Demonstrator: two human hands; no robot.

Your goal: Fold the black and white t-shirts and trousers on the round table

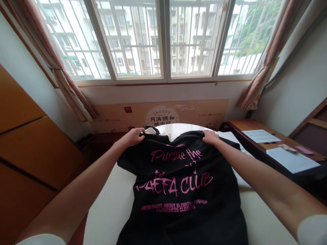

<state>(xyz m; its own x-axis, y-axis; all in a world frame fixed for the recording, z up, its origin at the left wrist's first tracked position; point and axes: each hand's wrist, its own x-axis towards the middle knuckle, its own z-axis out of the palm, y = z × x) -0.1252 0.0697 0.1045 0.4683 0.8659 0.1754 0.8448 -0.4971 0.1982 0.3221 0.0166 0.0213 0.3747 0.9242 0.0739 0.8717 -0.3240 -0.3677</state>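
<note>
A black T-shirt (189,221) with pink lettering is spread over a white table (107,204), its collar edge toward the window and its lower part running out of the bottom of the view. My left hand (135,136) pinches the shirt at its left shoulder. At the right shoulder, my right hand (211,137) grips the fabric in the same way. The cloth between the two hands sags a little, and folds hide some of the printed words. Both arms reach forward, one on each side of the shirt.
Behind the shirt, white and dark cloth (152,130) lies at the table's far edge. More white fabric (241,177) shows on the right. A brown wooden desk (245,126) at the right holds papers (291,159) and a pen. Orange-brown cabinets (30,146) stand at the left.
</note>
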